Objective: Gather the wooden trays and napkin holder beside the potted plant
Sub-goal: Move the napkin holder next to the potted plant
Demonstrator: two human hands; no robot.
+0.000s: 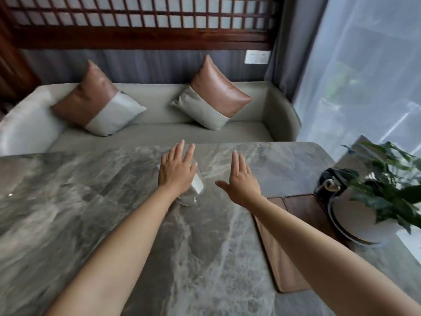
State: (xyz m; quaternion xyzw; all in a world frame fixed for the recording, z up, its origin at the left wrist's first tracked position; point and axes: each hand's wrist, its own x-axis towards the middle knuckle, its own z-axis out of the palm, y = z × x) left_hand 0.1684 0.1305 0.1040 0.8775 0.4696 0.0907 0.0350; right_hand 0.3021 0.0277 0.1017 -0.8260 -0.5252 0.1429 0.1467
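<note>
A clear napkin holder (197, 184) with something white inside stands on the grey marble table (114, 213), near its middle. My left hand (176, 172) lies over the top of it, fingers spread and stretched forward; a grip does not show. Just to the right, my right hand (242, 181) hovers flat and open above the table, holding nothing. A light brown wooden tray (276, 265) lies at the right, partly under my right forearm. A darker tray (303, 207) sits behind it, touching the white pot (355, 222) of the potted plant (387, 185).
A dark shiny object (329, 183) stands at the far side of the pot. Beyond the table's far edge is a grey sofa (159, 131) with two brown-and-grey cushions. A sheer curtain (364, 76) hangs at the right.
</note>
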